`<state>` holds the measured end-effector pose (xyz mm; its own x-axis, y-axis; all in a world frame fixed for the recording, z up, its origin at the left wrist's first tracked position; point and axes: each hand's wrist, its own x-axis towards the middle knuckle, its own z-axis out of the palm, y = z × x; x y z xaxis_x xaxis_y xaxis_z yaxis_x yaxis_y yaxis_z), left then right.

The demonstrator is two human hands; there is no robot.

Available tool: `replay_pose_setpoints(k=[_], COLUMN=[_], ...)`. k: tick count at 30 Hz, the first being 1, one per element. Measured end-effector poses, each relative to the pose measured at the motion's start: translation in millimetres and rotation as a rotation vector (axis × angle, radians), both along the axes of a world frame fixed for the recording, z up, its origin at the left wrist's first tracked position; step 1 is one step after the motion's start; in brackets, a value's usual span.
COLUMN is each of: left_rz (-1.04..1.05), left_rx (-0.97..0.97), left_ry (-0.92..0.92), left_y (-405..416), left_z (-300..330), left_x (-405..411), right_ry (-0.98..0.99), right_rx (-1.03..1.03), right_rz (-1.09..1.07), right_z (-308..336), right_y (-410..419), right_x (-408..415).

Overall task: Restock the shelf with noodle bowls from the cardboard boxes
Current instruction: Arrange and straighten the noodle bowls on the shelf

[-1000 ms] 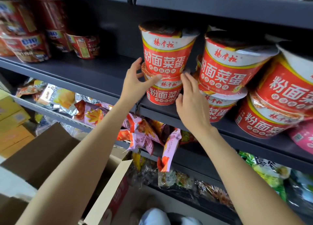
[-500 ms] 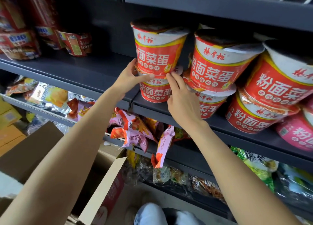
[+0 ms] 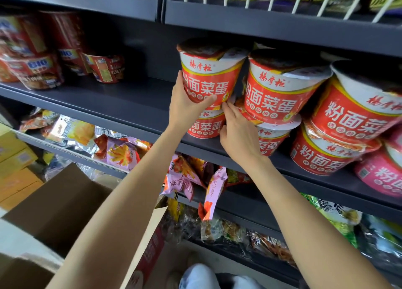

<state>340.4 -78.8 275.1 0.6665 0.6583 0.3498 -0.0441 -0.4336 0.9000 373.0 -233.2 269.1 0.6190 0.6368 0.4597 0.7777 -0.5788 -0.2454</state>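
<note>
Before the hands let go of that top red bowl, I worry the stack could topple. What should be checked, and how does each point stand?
1. Top red bowl sits on the lower bowl: ok.
2. Top bowl upright: not ok, it leans slightly.
3. Left hand steadies it: ok, wrapped round its base.
4. Right hand helps: ok, fingertips at the seam between the bowls.
5. Lower bowl fully on the shelf: ok, near the front edge.
6. Gap to the neighbouring stack: cannot tell.

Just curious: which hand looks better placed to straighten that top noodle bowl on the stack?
Left hand: it wraps the top bowl, while the right hand only touches the lower bowl.
</note>
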Motion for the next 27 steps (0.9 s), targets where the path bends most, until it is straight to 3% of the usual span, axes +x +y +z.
replay_pose_setpoints(k=[6,15,19,22,27], left_rz=[0.161,0.025,0.054,-0.035,-0.166], left_rx=[0.061,0.014,-0.106,-0.22,-0.243], left_ry=[0.021,-0.041,0.016,0.074,0.113], left_y=[-16.6,-0.6,-1.0,3.0,19.1], left_z=[-1.7,-2.2,-7.9,-9.5,-7.1], left_x=[1.4,-10.5,-13.5,-15.3,-16.2], right_ry=[0.129,0.263,0.177,0.062,0.006], right_rx=[0.135,0.278,0.123,0.035,-0.01], right_rz=[0.012,0.07,0.012,-0.017,0.034], right_z=[1.6,-0.1,-6.2,-4.3,3.0], right_y=[0.2,19.8,11.7,5.4,0.8], right_x=[1.9,14.1,11.0,5.8,-1.9])
